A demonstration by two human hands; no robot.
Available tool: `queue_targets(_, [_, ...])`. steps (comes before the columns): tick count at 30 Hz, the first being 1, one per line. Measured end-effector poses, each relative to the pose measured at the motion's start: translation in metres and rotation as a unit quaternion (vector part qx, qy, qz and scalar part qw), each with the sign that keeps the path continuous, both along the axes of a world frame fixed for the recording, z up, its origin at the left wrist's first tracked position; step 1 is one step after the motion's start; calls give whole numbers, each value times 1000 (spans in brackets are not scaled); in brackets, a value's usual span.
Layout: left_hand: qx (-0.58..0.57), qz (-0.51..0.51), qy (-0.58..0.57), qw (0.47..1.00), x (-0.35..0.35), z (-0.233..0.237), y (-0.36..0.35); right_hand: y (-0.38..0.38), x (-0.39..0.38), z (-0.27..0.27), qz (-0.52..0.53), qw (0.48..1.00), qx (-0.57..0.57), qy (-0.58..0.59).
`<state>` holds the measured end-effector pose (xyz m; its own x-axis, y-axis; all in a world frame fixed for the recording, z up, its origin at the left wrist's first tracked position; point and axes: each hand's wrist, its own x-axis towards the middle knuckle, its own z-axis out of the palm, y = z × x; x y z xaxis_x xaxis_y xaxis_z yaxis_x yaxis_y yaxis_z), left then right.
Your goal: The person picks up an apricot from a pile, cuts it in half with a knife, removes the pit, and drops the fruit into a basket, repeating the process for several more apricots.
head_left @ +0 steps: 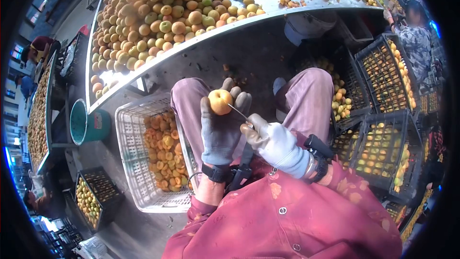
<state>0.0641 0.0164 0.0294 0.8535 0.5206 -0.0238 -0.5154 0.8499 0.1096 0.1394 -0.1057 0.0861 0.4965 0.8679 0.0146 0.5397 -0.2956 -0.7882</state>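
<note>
A yellow-orange apricot (221, 102) rests in my gloved left hand (221, 127), whose fingers curl around it above my lap. My right hand (272, 139), in a white glove with stained fingertips, grips a small thin knife (237, 111). The blade's tip touches or nearly touches the lower right side of the apricot. To the left of my knees stands a white plastic basket (130, 163) holding opened apricot halves (167, 156). In front of me, whole apricots (165, 14) are heaped on a metal-edged table (191, 41).
A green bucket (91, 123) stands at the left, with a black crate (98, 196) of fruit below it. Stacked black crates (383, 148) of apricots are at the right. A white bucket (306, 28) sits under the table. A person (416, 38) is at the upper right.
</note>
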Motion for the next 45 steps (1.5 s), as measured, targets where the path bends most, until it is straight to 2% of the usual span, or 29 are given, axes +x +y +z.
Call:
queue_targets(4, [27,4,66,997,8,3,-6,4,2,-18,-7,999,-3,50])
queue_targets(6, [131,-28,135,982,4,-9,-1,2,8,-10,-16,998,-24,50])
queue_targets(7, [225,9,196,954,2,-12,6,0,10,-6,-23,997,-46,51])
queue_targets(8, [226,7,196,954,-2,-12,9,-1,13,-5,-25,997,-45,51])
queue_targets(10, [378,39,290,878,-12,-8,9,-4,17,-4,-8,993,-55,105])
queue_targets(11, [356,44,263,896,-11,-14,13,-4,17,-1,-7,993,-56,105])
queue_targets(15, [368,26,242,897,-14,-12,14,-5,19,20,14,988,-118,97])
queue_targets(17, [346,50,224,910,-13,-15,12,-4,23,29,21,987,-137,82])
queue_targets(18, [345,49,224,910,-13,-14,12,-2,32,34,43,974,-175,134])
queue_targets(20, [393,101,259,876,-12,-8,13,7,46,61,64,930,-284,227])
queue_targets(21, [393,101,259,876,-12,-5,13,10,51,65,76,923,-300,227])
queue_targets(23, [462,132,314,819,-14,0,12,13,60,71,88,917,-316,228])
queue_targets(24, [462,131,314,819,-14,1,11,13,65,75,111,914,-320,222])
queue_targets(26, [508,175,348,768,-12,3,7,14,69,82,135,911,-325,217])
queue_targets(29, [491,177,362,772,-9,7,-1,14,68,85,154,907,-349,178])
queue_targets(30, [491,177,362,772,-10,5,-1,12,64,78,148,922,-324,150])
queue_targets(32, [349,101,312,878,-11,-2,-1,4,51,54,120,965,-228,54])
queue_targets(34, [349,102,287,886,-5,-1,-6,0,38,43,110,975,-189,31])
queue_targets(36, [231,45,249,939,-3,12,-16,-5,29,24,91,980,-170,41])
queue_targets(38, [215,20,258,942,-2,10,-18,-8,21,11,42,994,-91,40])
queue_targets(40, [193,-35,259,946,-2,11,-16,-12,22,7,27,991,-130,35])
queue_targets(41, [242,-37,274,930,-5,5,-10,-15,24,-1,22,990,-121,62])
queue_targets(42, [241,-37,274,930,-5,5,-6,-17,27,-6,19,989,-113,88])
queue_targets(44, [383,37,359,850,-6,6,0,-16,29,-2,28,988,-121,97])
queue_targets(45, [383,44,356,851,-7,8,1,-15,30,1,36,986,-127,105])
